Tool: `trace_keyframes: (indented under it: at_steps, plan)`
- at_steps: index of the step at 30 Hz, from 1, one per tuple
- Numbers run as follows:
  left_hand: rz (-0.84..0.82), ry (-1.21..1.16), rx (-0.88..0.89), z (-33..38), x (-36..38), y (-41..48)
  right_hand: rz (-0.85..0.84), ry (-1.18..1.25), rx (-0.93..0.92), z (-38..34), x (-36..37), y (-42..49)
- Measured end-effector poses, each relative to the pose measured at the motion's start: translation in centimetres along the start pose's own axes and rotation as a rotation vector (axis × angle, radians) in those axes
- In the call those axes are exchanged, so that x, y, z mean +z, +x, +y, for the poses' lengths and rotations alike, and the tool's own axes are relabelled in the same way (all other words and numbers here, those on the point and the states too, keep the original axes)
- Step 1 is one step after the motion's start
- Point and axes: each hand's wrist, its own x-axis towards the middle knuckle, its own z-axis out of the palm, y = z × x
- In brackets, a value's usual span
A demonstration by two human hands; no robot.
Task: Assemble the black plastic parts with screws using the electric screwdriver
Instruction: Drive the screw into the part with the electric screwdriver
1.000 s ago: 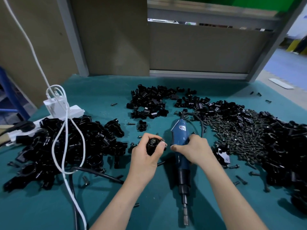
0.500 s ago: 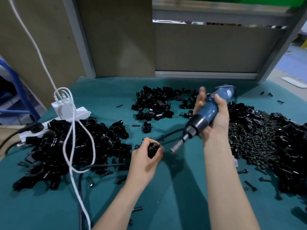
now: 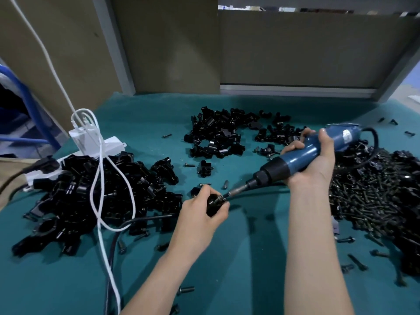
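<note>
My left hand (image 3: 200,214) grips a small black plastic part (image 3: 214,203) just above the green table. My right hand (image 3: 316,158) is wrapped round the blue electric screwdriver (image 3: 302,155), which slants down to the left. Its metal bit (image 3: 236,191) meets the top of the held part, where a screw head seems to sit. A heap of black screws (image 3: 368,201) lies on the right. Piles of black parts lie at the left (image 3: 91,192) and at the back centre (image 3: 218,137).
A white power strip (image 3: 100,146) with a charger and looping white cable (image 3: 100,178) sits at the left over the parts. A black cord (image 3: 136,221) crosses the green table mat (image 3: 250,258). Loose screws are scattered on it. Brown panels stand behind.
My right hand lifted the screwdriver off the table, turned it to point down-left, and brought the bit onto the part in my left hand. The left hand barely moved.
</note>
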Motion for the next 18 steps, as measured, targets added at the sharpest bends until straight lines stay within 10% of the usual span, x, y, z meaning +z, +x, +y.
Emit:
trace_keyframes:
  at_steps: [18]
  plan:
    - [-0.051,0.077,-0.025,0.0,0.0,-0.4,-0.219,-0.142,-0.066,0.8,2.3,-1.6]
